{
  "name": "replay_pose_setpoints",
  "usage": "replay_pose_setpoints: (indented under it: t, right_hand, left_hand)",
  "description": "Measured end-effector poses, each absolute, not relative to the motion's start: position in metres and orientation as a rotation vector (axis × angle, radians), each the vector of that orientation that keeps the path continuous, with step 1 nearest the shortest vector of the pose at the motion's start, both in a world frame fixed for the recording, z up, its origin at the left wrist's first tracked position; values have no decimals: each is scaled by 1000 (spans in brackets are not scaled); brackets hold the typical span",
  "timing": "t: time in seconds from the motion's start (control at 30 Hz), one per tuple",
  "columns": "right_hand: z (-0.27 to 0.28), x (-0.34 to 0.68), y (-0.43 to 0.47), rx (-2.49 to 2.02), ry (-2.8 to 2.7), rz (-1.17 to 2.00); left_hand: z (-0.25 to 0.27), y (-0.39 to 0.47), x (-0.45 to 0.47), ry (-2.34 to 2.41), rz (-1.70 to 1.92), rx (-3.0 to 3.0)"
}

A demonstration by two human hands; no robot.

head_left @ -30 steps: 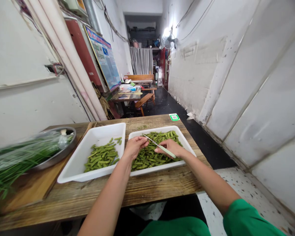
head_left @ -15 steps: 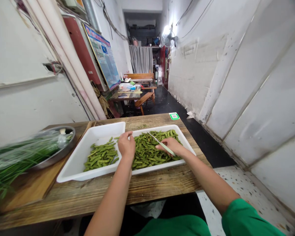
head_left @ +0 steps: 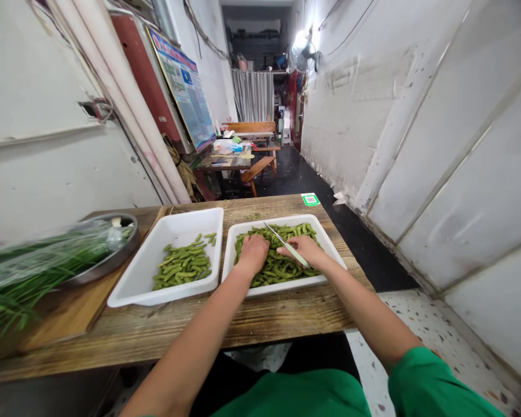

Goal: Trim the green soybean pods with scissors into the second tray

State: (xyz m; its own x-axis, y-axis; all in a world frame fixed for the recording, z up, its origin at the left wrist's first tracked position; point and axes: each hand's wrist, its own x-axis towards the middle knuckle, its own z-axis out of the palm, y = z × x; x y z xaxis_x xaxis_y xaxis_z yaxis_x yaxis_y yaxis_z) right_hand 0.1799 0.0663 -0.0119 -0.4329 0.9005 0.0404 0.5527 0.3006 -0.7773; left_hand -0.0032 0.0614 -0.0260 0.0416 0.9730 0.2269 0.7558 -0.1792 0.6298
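Observation:
Green soybean pods (head_left: 278, 271) fill the right white tray (head_left: 248, 291). My left hand (head_left: 255, 253) is down among them at the tray's left side, its fingers curled and their tips hidden. Over the same tray, my right hand (head_left: 306, 250) grips what look like slim scissors (head_left: 296, 255) with a pale green handle; their metal tip points away to the left. A smaller heap of pods (head_left: 183, 264) lies in the left white tray (head_left: 130, 289), with a few loose ones near its right wall.
Leeks or similar greens in plastic (head_left: 47, 260) lie over a metal bowl (head_left: 132, 246) and a wooden board (head_left: 65, 324) at left. The wooden table (head_left: 178, 336) has a green QR card (head_left: 310, 199) at its far corner. Farther off stand a small table (head_left: 226, 162) and benches.
My left hand has moved right, from between the two trays onto the pods in the right tray. The right hand still holds the scissors in about the same place. The view has shifted slightly.

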Motion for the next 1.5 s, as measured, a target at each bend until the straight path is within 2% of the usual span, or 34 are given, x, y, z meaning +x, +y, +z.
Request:
replay_pose_setpoints:
  t: [0.23,0.57,1.03,1.5]
  right_hand:
    - [-10,181,64,-1288,-2081,1021]
    - [4,193,60,-1019,-1935,1508]
    - [19,191,40,-1111,-1877,1553]
    - [36,187,26,-1203,-2080,1504]
  left_hand:
    - [-22,62,-14,1693,1097,1626]
    - [-16,56,-15,1381,1390,984]
    - [-5,37,-10,1238,1458,741]
    - [-9,23,-5,1100,1571,622]
